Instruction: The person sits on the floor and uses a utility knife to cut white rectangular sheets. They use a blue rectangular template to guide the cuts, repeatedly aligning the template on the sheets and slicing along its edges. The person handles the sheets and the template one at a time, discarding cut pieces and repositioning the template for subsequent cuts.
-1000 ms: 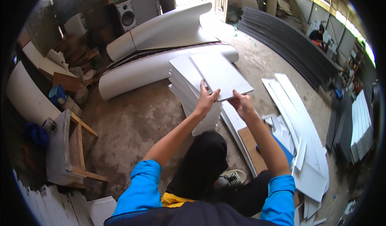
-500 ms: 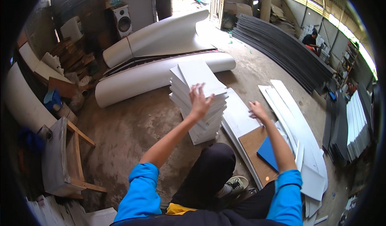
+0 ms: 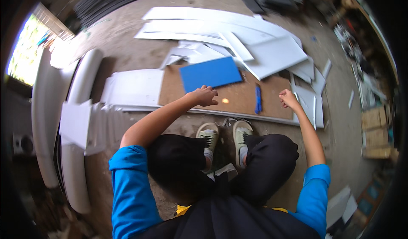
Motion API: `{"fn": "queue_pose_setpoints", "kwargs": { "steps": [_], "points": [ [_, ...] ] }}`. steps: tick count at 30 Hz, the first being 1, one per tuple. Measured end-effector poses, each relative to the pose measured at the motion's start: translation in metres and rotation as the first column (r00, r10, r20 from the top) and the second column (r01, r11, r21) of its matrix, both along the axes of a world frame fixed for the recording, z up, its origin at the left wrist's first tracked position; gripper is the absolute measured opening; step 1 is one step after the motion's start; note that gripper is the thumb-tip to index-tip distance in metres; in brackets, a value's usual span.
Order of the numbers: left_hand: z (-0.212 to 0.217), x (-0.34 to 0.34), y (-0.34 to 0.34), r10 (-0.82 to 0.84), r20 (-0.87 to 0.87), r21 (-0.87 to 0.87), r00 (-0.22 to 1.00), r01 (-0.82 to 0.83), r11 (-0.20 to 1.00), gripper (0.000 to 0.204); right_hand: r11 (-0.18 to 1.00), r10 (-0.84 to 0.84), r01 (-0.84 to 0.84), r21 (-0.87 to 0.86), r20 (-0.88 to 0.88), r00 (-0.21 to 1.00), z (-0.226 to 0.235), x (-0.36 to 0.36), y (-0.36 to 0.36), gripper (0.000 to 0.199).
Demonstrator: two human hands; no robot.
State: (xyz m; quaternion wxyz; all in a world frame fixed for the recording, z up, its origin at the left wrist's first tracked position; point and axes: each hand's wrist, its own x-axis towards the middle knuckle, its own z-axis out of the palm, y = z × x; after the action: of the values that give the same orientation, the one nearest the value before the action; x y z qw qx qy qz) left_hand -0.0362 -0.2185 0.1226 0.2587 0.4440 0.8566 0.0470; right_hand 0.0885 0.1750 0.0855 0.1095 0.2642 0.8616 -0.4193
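I squat with my shoes (image 3: 225, 135) at the edge of a brown board (image 3: 242, 98) lying on the floor. A blue rectangular sheet (image 3: 210, 73) lies on the board's far left part. My left hand (image 3: 205, 95) hovers just in front of this sheet, fingers loosely curled and holding nothing. My right hand (image 3: 289, 98) hangs over the board's right end, also loosely curled and empty. A small blue tool (image 3: 258, 98) lies on the board between my hands, nearer the right one.
A stack of white panels (image 3: 80, 124) stands at my left beside long curved white sheets (image 3: 80, 86). A white panel (image 3: 134, 87) adjoins the board's left end. Several white offcuts (image 3: 263, 47) lie beyond the board, and cardboard boxes (image 3: 374, 128) stand at far right.
My hands let go of the top white panel on the stack and swung right. The view turned with them to the brown board and blue sheet.
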Motion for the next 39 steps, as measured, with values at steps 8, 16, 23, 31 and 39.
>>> {"fn": "queue_pose_setpoints", "kwargs": {
  "steps": [8,16,23,31,39],
  "points": [
    [-0.05,-0.019,0.102,-0.068,0.151,0.156,0.986,0.044,0.987,0.041,0.937,0.097,0.001,0.35,-0.263,0.96,-0.077,0.026,-0.068,0.051],
    [-0.099,-0.035,0.202,0.458,0.688,0.217,0.563,-0.762,0.61,0.035,0.896,0.094,0.021,0.444,-0.236,0.967,-0.085,0.003,-0.097,0.051],
    [-0.119,-0.039,0.277,0.583,0.797,-0.189,-0.157,-0.982,-0.005,0.041,0.879,-0.385,0.448,0.165,-0.31,0.869,-0.055,0.042,-0.034,0.015],
    [-0.091,-0.014,0.262,0.443,0.877,0.089,0.189,-0.967,0.238,0.029,0.573,-0.81,0.714,-0.404,-0.411,0.418,-0.046,0.067,0.027,0.013],
    [-0.099,0.04,0.104,0.176,0.98,-0.188,-0.097,-0.752,0.631,0.025,0.658,-0.752,0.537,-0.528,-0.507,0.422,-0.017,0.034,0.003,0.015]
  ]
}}
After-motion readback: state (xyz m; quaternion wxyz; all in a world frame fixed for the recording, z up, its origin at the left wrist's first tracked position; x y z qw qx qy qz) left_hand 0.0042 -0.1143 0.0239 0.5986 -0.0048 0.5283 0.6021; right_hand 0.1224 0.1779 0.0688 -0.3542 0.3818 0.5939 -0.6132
